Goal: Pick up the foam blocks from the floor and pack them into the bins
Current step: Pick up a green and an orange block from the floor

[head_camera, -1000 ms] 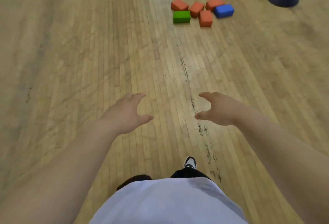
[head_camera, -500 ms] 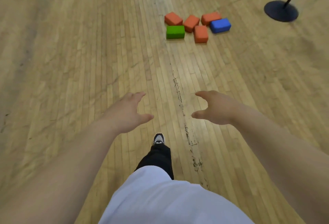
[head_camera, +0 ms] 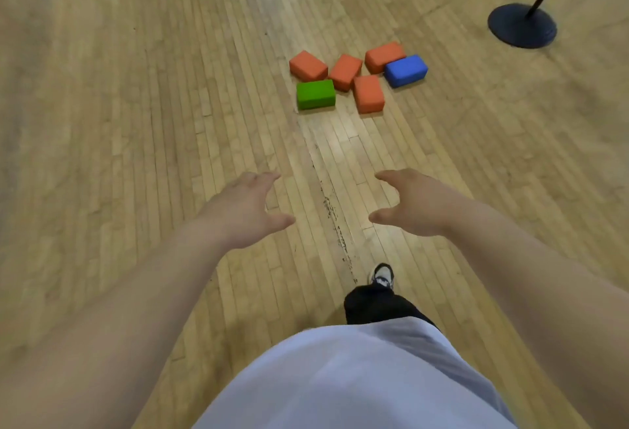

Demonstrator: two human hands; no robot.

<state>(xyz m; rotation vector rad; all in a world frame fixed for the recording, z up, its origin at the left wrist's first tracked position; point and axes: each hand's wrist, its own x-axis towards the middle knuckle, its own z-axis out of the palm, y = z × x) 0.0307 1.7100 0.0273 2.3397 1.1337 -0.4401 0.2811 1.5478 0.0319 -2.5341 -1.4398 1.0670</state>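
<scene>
**Foam blocks (head_camera: 345, 71) bunched on the floor (head_camera: 136, 122)**

Four orange blocks (head_camera: 308, 65), a green block (head_camera: 315, 94) and a blue block (head_camera: 405, 70) lie close together on the wooden boards, well ahead of both hands. The left hand (head_camera: 243, 210) and right hand (head_camera: 413, 205) reach forward in the air, each grip wide and holding nothing. A black stand base (head_camera: 521, 25) sits far right.

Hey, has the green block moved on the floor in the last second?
No. The green block keeps its spot beside the orange blocks and against the black stand base; it only looks nearer because the camera came closer.
</scene>
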